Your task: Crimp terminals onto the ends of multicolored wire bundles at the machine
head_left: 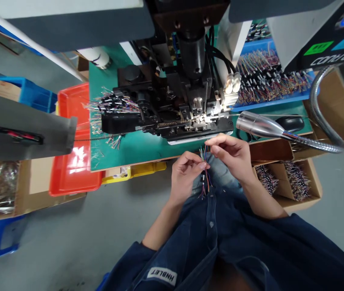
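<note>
My left hand (187,173) pinches a small wire harness (203,178) of thin coloured wires with a black and white part, held over my lap just in front of the bench edge. Thumb and forefinger of my right hand (231,153) are closed on one wire end at the top of the same harness. Right beyond my hands stands a black crimping machine (172,93), its metal die area (200,119) brightly lit. A terminal strip (172,124) runs across it from the left.
Bundled harnesses (114,105) lie on the green bench mat (141,151) at left. A blue tray (281,101) full of harnesses is at right, behind a gooseneck lamp (260,124). A red tray (77,178) sits left; a cardboard box (314,194) holds more harnesses at lower right.
</note>
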A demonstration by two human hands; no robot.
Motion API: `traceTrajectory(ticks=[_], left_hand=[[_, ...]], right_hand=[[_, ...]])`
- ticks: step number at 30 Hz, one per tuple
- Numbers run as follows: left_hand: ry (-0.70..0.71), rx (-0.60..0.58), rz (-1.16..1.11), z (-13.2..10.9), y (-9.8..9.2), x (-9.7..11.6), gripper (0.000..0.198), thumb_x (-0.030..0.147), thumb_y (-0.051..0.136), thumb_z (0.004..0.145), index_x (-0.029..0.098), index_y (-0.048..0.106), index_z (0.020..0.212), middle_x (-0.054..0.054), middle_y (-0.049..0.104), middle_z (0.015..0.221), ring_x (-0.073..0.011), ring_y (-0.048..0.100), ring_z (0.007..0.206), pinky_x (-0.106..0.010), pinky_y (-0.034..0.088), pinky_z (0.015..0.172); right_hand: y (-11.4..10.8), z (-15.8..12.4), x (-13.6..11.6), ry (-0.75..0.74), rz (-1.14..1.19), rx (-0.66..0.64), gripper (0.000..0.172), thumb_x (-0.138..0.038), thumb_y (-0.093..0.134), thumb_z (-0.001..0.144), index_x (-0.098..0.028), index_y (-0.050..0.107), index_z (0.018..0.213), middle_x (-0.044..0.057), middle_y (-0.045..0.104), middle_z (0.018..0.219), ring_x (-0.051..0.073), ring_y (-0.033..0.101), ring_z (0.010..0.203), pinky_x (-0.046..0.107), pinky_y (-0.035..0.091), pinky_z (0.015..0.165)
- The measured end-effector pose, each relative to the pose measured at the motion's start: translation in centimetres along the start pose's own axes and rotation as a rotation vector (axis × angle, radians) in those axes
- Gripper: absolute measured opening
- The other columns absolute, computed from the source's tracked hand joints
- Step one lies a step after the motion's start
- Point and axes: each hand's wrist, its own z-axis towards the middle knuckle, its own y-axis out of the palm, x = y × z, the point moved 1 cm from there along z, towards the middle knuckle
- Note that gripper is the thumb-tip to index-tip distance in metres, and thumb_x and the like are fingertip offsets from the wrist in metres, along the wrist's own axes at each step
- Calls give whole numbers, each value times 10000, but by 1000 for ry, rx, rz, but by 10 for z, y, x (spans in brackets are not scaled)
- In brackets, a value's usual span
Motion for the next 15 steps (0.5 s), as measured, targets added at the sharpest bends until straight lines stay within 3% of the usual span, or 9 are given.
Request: traceTrajectory(ticks=[4, 8, 15], left_hand=[[-64, -1, 8, 1, -2, -1, 261, 393, 940, 903, 216, 750, 895, 1, 733, 845, -145, 701, 802, -272, 566, 806], [-74, 13, 83, 1, -3, 0, 302, 440, 954, 876, 213, 754, 864, -5, 716, 832, -148, 644, 780, -277, 544, 779], [-54, -24, 106, 1, -2, 2, 298, 445, 942, 884, 210, 761, 868, -16, 758, 834, -166, 702, 787, -292, 564, 789]], right_hand=[[-1, -5, 3, 7, -53, -108, 119, -374, 917, 952, -266, 876, 983, 12, 730, 842, 174, 626, 780, 338, 483, 681], [-1, -9, 4, -28, -93, -98, 169, -401, 924, 946, -252, 845, 930, 11, 710, 822, 180, 613, 767, 349, 474, 679], [3, -5, 0, -51, -45, -72, 117, -319, 902, 966, -244, 826, 919, 6, 684, 795, 175, 593, 761, 343, 458, 683]])
